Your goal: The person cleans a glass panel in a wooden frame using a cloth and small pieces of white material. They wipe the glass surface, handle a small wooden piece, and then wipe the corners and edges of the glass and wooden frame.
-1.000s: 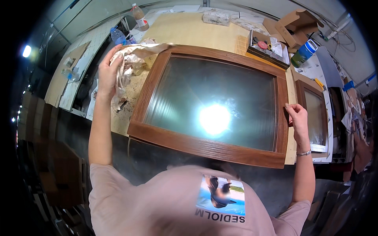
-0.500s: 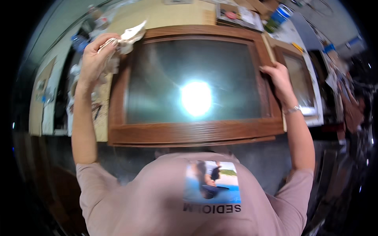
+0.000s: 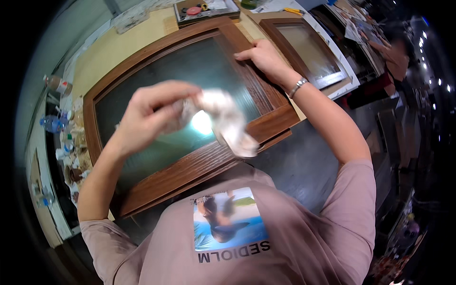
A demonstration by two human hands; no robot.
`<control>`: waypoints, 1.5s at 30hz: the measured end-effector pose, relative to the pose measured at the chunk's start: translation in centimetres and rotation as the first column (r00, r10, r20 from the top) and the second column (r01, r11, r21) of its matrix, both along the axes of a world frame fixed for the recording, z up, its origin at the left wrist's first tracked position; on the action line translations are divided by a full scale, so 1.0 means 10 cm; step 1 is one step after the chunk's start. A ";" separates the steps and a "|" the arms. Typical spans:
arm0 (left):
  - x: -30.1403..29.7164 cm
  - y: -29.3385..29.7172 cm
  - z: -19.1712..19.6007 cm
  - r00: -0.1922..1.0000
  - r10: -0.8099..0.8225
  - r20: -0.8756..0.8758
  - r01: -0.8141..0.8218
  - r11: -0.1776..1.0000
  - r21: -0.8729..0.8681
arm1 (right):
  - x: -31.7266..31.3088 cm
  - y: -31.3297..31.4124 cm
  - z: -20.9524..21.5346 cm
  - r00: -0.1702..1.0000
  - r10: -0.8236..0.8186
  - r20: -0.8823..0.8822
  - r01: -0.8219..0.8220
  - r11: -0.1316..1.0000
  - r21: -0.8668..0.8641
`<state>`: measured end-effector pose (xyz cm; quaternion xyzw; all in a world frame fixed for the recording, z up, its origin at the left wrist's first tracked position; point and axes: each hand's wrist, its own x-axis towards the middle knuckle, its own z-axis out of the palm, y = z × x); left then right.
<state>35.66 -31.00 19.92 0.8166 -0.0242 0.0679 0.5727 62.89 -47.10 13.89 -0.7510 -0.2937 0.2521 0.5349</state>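
A brown wooden frame [image 3: 262, 92] with a dark glass panel [image 3: 175, 71] lies on the workbench in front of me, a bright light reflected in the glass. My left hand [image 3: 154, 111] is closed on a crumpled whitish cloth [image 3: 223, 116], held over the panel. The cloth is blurred by motion and hangs toward the frame's near rail; I cannot tell whether it touches the surface. My right hand [image 3: 268, 59] grips the frame's right side, thumb on top of the wood and the other fingers mostly out of sight over the outer edge.
A smaller glazed frame [image 3: 290, 42] lies to the right. Behind is an open box of small items [image 3: 206, 10], with a yellow-handled cutter [image 3: 293, 10] farther right. Bottles [image 3: 53, 123] and clutter line the left edge. Another person [image 3: 394, 61] is at the far right.
My left hand has brought the cloth from the frame's far left corner inward and nearer, over the glass. My right hand still holds the right side. The whole view has turned.
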 end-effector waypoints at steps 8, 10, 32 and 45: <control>0.15 -0.63 -0.08 0.933 -0.351 0.086 0.242 0.785 0.570 | 0.11 -0.15 -0.05 0.982 0.093 -0.162 -0.072 0.989 0.129; 0.08 -0.48 -0.11 0.983 -0.181 0.013 0.157 0.884 0.440 | 0.18 -0.41 -0.06 0.972 0.151 -0.181 -0.140 0.988 0.069; 0.08 -0.87 -0.21 0.956 0.286 0.059 -0.256 0.725 0.640 | -0.47 -1.51 0.03 0.867 0.326 0.377 -0.332 0.942 -0.051; 0.12 -0.87 -0.18 0.900 0.372 0.226 -0.413 0.567 0.713 | -0.50 -1.50 -0.12 0.887 0.271 0.373 -0.332 0.937 0.107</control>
